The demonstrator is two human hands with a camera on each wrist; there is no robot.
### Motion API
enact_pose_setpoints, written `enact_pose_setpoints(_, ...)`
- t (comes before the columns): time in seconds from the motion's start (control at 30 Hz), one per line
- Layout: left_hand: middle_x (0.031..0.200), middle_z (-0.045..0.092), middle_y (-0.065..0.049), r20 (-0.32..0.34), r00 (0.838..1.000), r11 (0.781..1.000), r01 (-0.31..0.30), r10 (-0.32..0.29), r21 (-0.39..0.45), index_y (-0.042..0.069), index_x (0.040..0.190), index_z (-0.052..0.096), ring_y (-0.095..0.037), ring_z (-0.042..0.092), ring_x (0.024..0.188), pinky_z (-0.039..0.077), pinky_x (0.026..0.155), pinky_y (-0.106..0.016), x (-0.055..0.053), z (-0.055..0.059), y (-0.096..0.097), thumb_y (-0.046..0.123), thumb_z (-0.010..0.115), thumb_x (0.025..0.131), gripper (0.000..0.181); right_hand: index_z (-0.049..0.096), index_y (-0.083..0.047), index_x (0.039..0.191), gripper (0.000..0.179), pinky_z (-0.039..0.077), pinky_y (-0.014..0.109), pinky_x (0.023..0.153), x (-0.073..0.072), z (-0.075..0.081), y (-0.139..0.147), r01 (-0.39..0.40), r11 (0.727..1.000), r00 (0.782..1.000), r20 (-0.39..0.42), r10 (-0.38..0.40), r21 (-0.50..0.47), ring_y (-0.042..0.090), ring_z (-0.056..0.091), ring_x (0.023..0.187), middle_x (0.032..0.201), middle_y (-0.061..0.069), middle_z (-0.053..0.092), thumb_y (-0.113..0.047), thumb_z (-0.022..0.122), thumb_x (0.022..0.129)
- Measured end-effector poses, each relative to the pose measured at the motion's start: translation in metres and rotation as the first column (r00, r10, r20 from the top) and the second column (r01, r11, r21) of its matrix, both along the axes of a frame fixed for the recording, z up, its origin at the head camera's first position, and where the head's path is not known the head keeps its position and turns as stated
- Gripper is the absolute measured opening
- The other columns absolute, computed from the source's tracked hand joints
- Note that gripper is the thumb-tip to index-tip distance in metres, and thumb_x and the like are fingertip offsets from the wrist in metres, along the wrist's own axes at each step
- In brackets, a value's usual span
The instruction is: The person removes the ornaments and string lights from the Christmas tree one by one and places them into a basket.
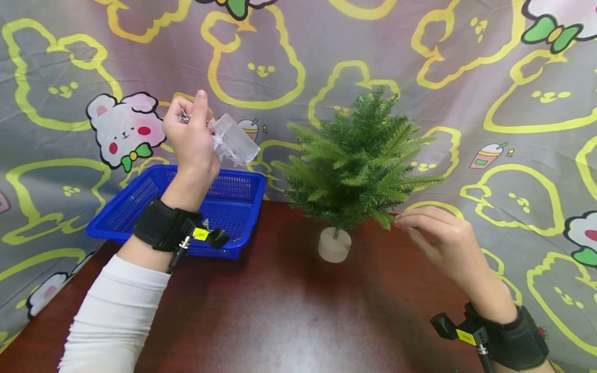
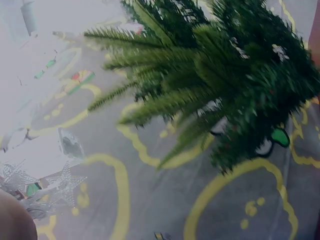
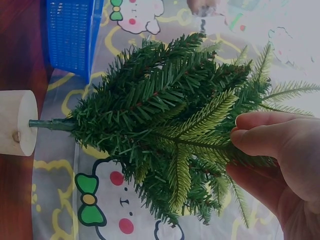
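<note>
A small artificial Christmas tree point(image 1: 356, 160) stands upright on a round wooden base point(image 1: 335, 244). On its right side, my right hand point(image 1: 443, 238) pinches the tip of a low branch; the right wrist view shows thumb and fingers on either side of that branch point(image 3: 200, 147). Raised to the left of the tree, my left hand point(image 1: 191, 134) grips a clear plastic box point(image 1: 237, 139) together with clear star ornaments point(image 2: 65, 185). Silvery bits show between its fingers. How the ornaments are joined cannot be made out.
A blue perforated basket point(image 1: 258, 199) sits at the back left, below my left forearm, with something small and shiny inside. The tree stands on a dark reddish-brown table point(image 1: 303, 321). A grey cartoon-print cloth point(image 1: 527, 103) hangs right behind it.
</note>
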State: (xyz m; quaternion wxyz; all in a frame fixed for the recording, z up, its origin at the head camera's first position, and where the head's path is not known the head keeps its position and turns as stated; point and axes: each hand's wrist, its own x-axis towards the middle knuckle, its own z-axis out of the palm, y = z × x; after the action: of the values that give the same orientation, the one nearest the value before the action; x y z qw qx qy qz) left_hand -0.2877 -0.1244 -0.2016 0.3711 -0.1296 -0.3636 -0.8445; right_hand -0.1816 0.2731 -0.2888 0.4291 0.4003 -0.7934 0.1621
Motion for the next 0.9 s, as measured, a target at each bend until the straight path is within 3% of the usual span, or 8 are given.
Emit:
enact_pose_setpoints(0.23,0.057,0.041,0.001,0.116,0.993,1.000,-0.007,0.008,-0.012,0.010,0.062,0.036,-0.008,0.036,0.050,0.031,0.047,-0.017,-0.007,-0.026,-0.018,0.005,0.063,0.095,0.042,0.077,-0.007,0.093,0.035,0.038,0.005,0.100,-0.001,-0.001,0.001,-0.015,1.000,1.000,-0.001,0.015,-0.009,0.017,0.065,0.089,0.091,0.008,0.075,-0.032,0.054,0.102)
enact_pose_setpoints(0.5,0.056,0.045,0.002,0.207,0.976,0.993,-0.049,0.070,-0.103,0.011,0.060,0.037,-0.007,0.038,0.050,0.031,0.047,-0.016,-0.021,-0.057,-0.037,0.004,0.064,0.093,0.043,0.077,-0.007,0.093,0.035,0.037,0.004,0.099,-0.002,0.001,0.001,-0.004,1.000,1.000,-0.004,0.004,-0.015,0.017,0.065,0.088,0.091,0.008,0.075,-0.032,0.054,0.102)
enact_pose_setpoints(0.63,0.056,0.048,0.004,0.325,0.943,0.981,-0.009,0.073,-0.194,0.012,0.060,0.040,-0.006,0.041,0.047,0.035,0.045,-0.016,-0.027,-0.070,-0.045,0.008,0.068,0.092,0.042,0.077,-0.008,0.092,0.035,0.037,0.004,0.099,-0.002,0.001,0.000,-0.004,1.000,1.000,-0.003,0.004,-0.015,0.017,0.065,0.088,0.090,0.008,0.075,-0.032,0.054,0.102)
enact_pose_setpoints(0.73,0.058,0.048,0.007,0.428,0.898,0.943,0.045,0.106,-0.329,0.015,0.063,0.041,-0.004,0.042,0.047,0.038,0.045,-0.017,-0.030,-0.081,-0.050,0.014,0.069,0.092,0.040,0.077,-0.007,0.093,0.035,0.037,0.004,0.100,-0.002,0.001,0.000,-0.001,1.000,1.000,-0.002,0.001,-0.015,0.018,0.066,0.088,0.091,0.008,0.075,-0.032,0.054,0.102)
enact_pose_setpoints(0.9,0.062,0.046,0.011,0.533,0.826,0.830,0.161,0.182,-0.533,0.017,0.070,0.042,-0.002,0.044,0.052,0.038,0.049,-0.017,-0.035,-0.100,-0.058,0.022,0.067,0.094,0.035,0.077,-0.007,0.093,0.035,0.037,0.004,0.100,-0.002,0.001,-0.001,0.000,1.000,1.000,-0.003,0.000,-0.017,0.019,0.066,0.088,0.091,0.009,0.075,-0.032,0.054,0.102)
